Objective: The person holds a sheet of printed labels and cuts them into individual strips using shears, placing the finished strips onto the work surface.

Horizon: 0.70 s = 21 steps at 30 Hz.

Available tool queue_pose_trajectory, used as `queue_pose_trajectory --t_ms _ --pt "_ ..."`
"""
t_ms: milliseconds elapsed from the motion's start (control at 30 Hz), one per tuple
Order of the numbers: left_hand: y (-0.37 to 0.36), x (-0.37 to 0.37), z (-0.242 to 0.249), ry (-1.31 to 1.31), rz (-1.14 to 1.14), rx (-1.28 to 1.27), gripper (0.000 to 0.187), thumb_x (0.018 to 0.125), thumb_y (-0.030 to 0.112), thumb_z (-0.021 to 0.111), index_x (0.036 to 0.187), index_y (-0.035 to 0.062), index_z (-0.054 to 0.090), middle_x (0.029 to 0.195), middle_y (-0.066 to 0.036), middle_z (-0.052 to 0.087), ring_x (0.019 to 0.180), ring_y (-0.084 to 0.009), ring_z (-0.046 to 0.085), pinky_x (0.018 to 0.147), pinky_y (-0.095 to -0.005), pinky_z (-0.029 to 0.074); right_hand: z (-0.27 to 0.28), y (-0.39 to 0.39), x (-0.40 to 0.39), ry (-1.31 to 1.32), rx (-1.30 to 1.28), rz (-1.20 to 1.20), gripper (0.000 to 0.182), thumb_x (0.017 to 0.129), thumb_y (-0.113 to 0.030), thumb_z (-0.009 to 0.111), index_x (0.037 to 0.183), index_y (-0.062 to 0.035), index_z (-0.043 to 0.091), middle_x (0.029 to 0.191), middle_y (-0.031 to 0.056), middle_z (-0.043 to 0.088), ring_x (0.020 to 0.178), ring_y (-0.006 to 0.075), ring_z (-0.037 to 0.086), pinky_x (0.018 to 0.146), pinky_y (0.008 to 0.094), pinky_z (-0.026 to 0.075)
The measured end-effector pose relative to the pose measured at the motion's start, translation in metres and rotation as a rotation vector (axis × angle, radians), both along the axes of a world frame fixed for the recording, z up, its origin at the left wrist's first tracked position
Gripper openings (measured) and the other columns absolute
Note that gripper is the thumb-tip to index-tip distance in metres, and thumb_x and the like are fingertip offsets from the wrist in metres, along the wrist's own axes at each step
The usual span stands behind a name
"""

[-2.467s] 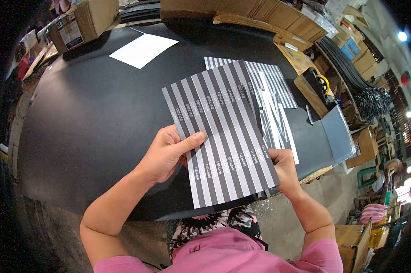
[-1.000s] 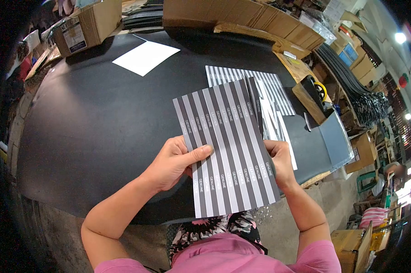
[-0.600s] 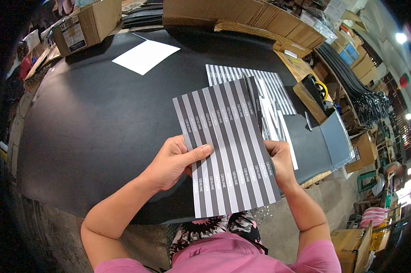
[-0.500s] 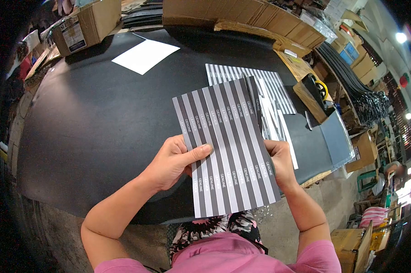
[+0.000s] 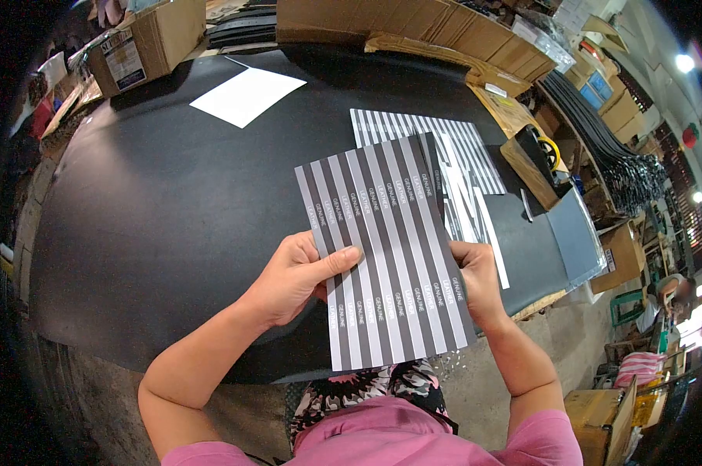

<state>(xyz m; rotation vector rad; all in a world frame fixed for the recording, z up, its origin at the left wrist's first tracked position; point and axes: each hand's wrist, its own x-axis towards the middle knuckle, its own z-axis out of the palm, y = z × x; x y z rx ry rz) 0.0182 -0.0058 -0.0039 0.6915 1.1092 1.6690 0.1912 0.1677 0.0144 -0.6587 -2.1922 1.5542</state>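
A grey-and-white striped sheet (image 5: pixel 382 256) printed with "GENUINE LEATHER" is held up over the table's near edge. My left hand (image 5: pixel 304 272) grips its left side, thumb flat on the face and fingers behind. At the right edge, my right hand (image 5: pixel 479 279) is closed, its fingertips partly covered by the sheet; I cannot tell what it grips. A narrow dark strip (image 5: pixel 437 179) stands slightly apart along the sheet's upper right edge. Beyond it, white strips (image 5: pixel 463 194) lie loosely over another striped sheet (image 5: pixel 475 144).
A black-covered table (image 5: pixel 164 210) spreads ahead, with a white sheet (image 5: pixel 248 97) at the back. Cardboard boxes (image 5: pixel 145 46) line the far side. At the right stands a holder with a yellow tape roll (image 5: pixel 551 154). Another person (image 5: pixel 669 299) is in the background at right.
The dark strip at the sheet's upper right edge has shifted slightly, and the gap beside it looks narrower. The sheet's lower right corner has moved a little left. My left hand has stayed put.
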Motion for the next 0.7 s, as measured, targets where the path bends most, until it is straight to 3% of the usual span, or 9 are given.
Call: queue_pose_trajectory --t_ms 67,133,267,500,700 --pt "0.001 0.000 0.000 -0.005 0.004 -0.004 0.030 0.087 0.022 0.059 0.103 -0.0032 0.054 0.088 -0.012 0.065 0.067 -0.0128 0.066 0.053 -0.0242 0.056 -0.002 0.001 0.000 0.001 0.012 0.004 0.017 0.074 -0.012 0.070 0.072 0.0037 0.064 0.063 0.0002 0.061 0.054 0.0020 0.051 0.046 0.0172 0.038" --pt "0.001 -0.001 0.001 -0.010 0.009 -0.012 0.029 0.087 0.022 0.059 0.103 -0.0024 0.055 0.087 -0.011 0.065 0.066 -0.0125 0.066 0.054 -0.0240 0.056 -0.007 0.002 -0.002 0.044 -0.045 -0.046 0.026 0.076 -0.014 0.069 0.059 0.0009 0.056 0.051 -0.0012 0.050 0.045 0.0037 0.047 0.037 0.0208 0.034" --pt "-0.002 -0.017 0.001 0.092 0.100 -0.112 0.023 0.087 0.022 0.059 0.098 0.0011 0.056 0.085 -0.009 0.066 0.065 -0.0104 0.065 0.052 -0.0226 0.055 0.010 -0.001 0.005 -0.064 -0.202 -0.029 0.026 0.080 -0.017 0.065 0.067 0.0038 0.058 0.051 0.0055 0.054 0.038 0.0127 0.052 0.034 0.0242 0.040" --pt "-0.005 -0.030 0.014 0.213 0.312 0.033 0.021 0.089 0.023 0.057 0.096 0.0026 0.055 0.083 -0.009 0.066 0.066 -0.0105 0.065 0.053 -0.0236 0.056 0.029 -0.023 0.062 -0.262 -0.378 0.035 0.021 0.077 -0.014 0.071 0.072 0.0026 0.059 0.061 0.0062 0.060 0.053 0.0121 0.059 0.048 0.0243 0.048" --pt "-0.001 -0.029 0.006 0.190 0.348 0.050 0.021 0.088 0.023 0.059 0.096 0.0036 0.056 0.087 -0.007 0.065 0.068 -0.0101 0.065 0.051 -0.0244 0.055 0.024 -0.044 0.083 -0.400 -0.232 0.038 0.024 0.071 -0.017 0.076 0.072 0.0004 0.060 0.061 0.0030 0.058 0.053 0.0066 0.055 0.048 0.0193 0.043"
